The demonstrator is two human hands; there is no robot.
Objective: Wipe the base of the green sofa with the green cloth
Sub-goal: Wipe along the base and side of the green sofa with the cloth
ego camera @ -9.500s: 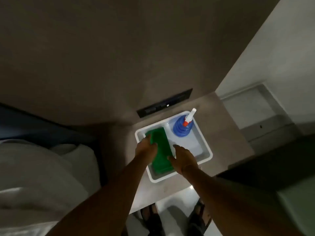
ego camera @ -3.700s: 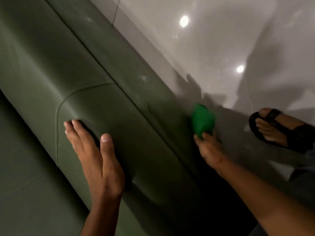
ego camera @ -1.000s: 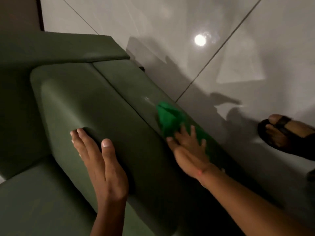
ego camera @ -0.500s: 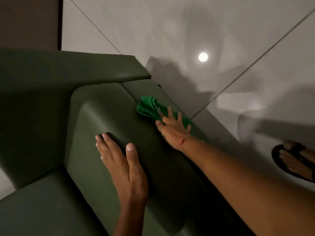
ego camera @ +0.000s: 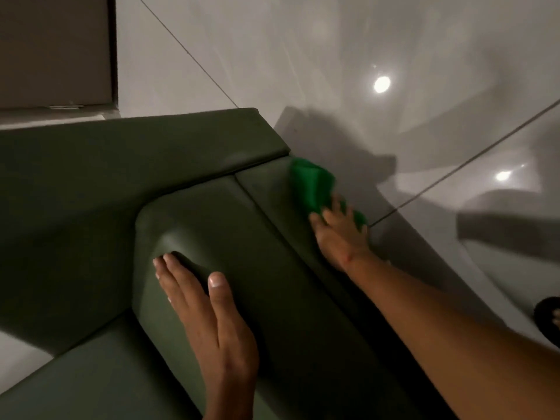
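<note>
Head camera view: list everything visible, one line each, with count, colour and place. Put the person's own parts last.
green sofa: one, dark olive green, filling the left and centre, with a seat cushion, an armrest and a base panel along the floor side.
green cloth: one, bright green, bunched on the base panel near the armrest corner.
floor: glossy pale grey tiles with dark grout lines, top and right; two ceiling lights reflect in it.
wall panel: one, brown, top left corner.
sandal: one, black, on a foot at the right edge, mostly cut off.
left hand: one, flat on the seat cushion's front edge.
right hand: one, fingers spread, pressing the cloth against the base.
</note>
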